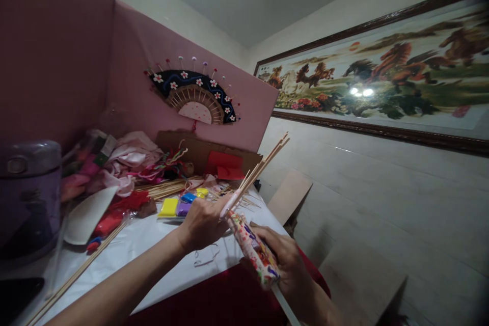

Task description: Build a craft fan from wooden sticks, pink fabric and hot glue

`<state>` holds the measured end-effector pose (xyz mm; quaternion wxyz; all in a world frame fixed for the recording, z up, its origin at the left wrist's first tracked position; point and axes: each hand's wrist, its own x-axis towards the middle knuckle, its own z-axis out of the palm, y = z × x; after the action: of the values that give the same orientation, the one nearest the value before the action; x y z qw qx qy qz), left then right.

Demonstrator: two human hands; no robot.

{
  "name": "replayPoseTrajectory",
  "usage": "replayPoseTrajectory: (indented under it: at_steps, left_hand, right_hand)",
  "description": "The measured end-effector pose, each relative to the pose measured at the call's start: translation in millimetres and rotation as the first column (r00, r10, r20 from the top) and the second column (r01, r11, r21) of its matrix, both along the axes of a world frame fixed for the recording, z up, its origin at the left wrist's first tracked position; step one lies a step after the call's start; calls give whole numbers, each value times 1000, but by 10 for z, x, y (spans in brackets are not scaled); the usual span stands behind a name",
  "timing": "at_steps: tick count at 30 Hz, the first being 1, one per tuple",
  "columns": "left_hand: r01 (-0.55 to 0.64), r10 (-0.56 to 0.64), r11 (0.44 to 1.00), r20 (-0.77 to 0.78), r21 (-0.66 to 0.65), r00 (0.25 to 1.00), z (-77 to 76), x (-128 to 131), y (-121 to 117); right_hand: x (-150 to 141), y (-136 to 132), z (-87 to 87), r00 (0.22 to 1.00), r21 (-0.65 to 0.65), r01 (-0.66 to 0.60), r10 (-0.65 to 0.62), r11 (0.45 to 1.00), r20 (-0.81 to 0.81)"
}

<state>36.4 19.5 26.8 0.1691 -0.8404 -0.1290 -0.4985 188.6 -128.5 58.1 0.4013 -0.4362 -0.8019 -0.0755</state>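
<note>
My left hand (204,221) is closed around a bundle of thin bamboo sticks (255,175), which slants up and to the right. Something pale pink, perhaps cloth or clay, shows on the sticks at the grip. My right hand (286,257) grips a glue gun (254,247) with a colourful patterned covering. Out of its rear end comes a whitish glue stick (286,308). The gun's front end is close to the lower part of the bundle; whether it touches I cannot tell.
Clay packs (168,208), loose sticks (164,189), pink cloth (133,155) and red paper (225,164) lie on the white-covered table (160,265). A purple container (30,198) stands left. Behind, a decorated fan (194,94) hangs on a pink board (252,102).
</note>
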Motion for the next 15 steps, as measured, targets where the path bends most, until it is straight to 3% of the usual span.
replayPoseTrajectory:
  at_steps: [5,10,15]
  left_hand:
    - [-8,8,1000,-14,9,1000,8,2,-12]
    - [-39,33,997,82,72,996,56,-12,-6]
    - [20,-27,997,100,78,995,49,-18,17]
  right_hand:
    - [8,3,-32,1000,95,-23,22,995,14]
    - [51,-56,-40,1000,104,15,-14,994,-11]
    - [74,-132,-81,996,205,43,-25,978,-88]
